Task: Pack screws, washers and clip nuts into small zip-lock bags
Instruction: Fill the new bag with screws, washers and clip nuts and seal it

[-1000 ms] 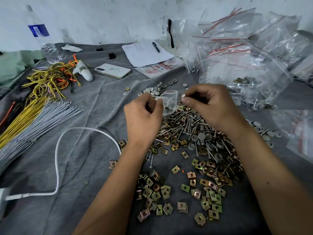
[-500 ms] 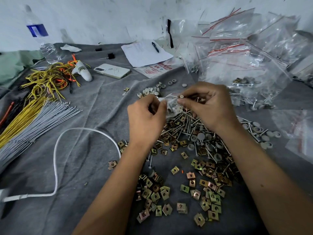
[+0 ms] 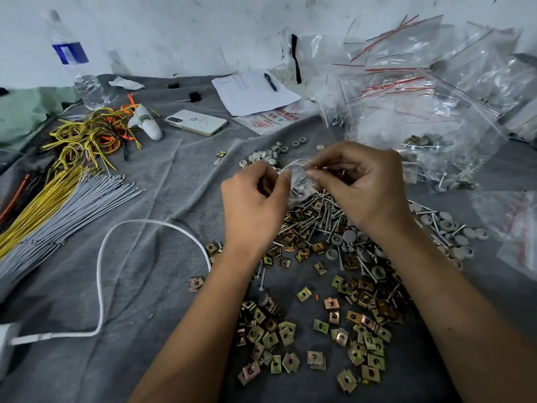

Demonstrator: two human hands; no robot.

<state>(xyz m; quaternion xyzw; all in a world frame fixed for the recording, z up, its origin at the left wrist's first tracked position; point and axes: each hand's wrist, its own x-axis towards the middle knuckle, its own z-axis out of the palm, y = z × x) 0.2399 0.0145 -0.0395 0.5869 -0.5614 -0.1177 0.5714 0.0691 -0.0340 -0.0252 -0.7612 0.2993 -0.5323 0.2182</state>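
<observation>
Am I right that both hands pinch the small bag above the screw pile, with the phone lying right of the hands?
Not quite. In the head view the left hand and right hand do pinch the small bag above the screw pile, but the phone lies to their left, farther back.

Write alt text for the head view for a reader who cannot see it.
Two hands, left hand and right hand, pinch a small clear bag between them above a pile of screws. Clip nuts and grey washers lie scattered on a grey cloth. A heap of bags sits at the right, a phone and wires at the left.
</observation>
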